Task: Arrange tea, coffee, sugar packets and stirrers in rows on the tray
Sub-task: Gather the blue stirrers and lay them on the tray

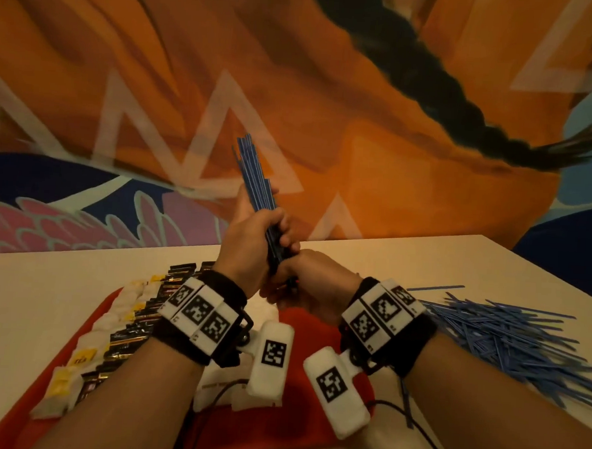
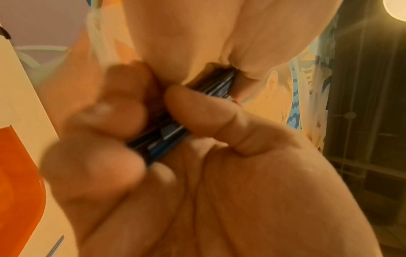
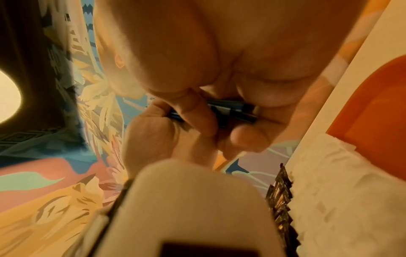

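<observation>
Stirrer bundle [image 1: 256,177]: blue, held upright above the red tray [image 1: 297,427]; long axis near vertical, top leaning slightly away.
Left hand [image 1: 249,246]: grip curled round the bundle's middle.
Right hand [image 1: 313,287]: grip pinching the lower ends, just beneath the left.
Loose stirrers [image 1: 508,335]: heaped on the surface [image 1: 423,262], right of the tray, nearer the right hand.
Tray rows: tea packets [image 1: 85,354], dark coffee sachets [image 1: 127,339], white packets [image 3: 342,200]; bare red strip at right.
Room: painted mural wall [image 1: 361,124] behind.
</observation>
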Demonstrator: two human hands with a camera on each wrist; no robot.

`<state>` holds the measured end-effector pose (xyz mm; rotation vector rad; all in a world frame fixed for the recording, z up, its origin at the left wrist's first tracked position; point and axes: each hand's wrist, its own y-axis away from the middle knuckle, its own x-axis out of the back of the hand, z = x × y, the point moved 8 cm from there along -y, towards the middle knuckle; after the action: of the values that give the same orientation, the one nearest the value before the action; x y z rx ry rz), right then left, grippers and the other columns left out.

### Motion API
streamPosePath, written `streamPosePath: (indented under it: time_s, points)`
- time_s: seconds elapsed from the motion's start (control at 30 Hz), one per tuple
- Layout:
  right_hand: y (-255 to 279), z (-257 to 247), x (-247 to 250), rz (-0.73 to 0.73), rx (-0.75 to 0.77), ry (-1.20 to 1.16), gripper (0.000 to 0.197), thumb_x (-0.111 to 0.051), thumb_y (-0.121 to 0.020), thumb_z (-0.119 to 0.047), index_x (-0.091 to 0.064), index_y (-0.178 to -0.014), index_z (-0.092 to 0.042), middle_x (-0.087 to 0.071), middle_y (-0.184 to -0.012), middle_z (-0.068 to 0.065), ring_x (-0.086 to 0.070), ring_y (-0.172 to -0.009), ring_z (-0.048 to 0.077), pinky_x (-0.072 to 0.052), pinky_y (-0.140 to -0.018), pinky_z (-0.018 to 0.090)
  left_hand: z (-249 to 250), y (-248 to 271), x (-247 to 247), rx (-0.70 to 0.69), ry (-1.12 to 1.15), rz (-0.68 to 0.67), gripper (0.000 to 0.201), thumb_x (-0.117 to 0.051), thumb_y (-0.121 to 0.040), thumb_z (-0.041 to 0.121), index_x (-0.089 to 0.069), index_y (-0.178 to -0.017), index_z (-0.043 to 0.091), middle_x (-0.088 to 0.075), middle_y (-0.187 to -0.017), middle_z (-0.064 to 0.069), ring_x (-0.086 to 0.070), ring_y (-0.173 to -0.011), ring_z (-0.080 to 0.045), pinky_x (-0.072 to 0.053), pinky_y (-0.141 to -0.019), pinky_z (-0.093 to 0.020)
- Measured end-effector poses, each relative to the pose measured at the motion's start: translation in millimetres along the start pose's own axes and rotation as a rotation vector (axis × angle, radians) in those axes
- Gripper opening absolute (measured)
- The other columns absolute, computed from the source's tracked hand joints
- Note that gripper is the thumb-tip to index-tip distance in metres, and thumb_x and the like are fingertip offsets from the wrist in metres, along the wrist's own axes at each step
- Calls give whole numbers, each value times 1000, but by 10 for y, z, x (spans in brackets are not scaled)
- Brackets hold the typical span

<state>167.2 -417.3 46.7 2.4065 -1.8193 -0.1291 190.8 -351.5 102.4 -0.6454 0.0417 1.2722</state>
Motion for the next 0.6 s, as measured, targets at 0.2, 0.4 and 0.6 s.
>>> streamPosePath:
  time_s: [0.2, 0.4, 0.6]
  points:
    - [-150, -14, -232, -138, 25, -365, 35, -30, -74, 18, -55, -92, 1, -55, -106, 23, -58, -101, 36, -56, -91, 45, 108, 44, 297, -122, -1, 70, 31, -37, -91, -1, -43, -112, 21, -40, -68, 0, -30, -51, -14, -26, -44, -25]
    - [-207, -133, -315, -163, 71, -443, 30, -27, -69, 13, -43, -71, -12, -42, -76, 8, -45, -91, 28, -53, -89, 38, 166, 49, 383, -182, -157, 71, 34, -45, -82, 12, -51, -115, 19, -42, -65, 0, -32, -50, -15, -29, -44, -27]
    - [-204, -131, -396, -231, 144, -378, 34, -30, -66, 13, -56, -83, -2, -48, -81, 11, -53, -86, 28, -51, -89, 41, 188, 49, 402, -175, -272, 76, 25, -45, -81, 7, -55, -101, 18, -34, -61, 0, -30, -51, -15, -26, -42, -25]
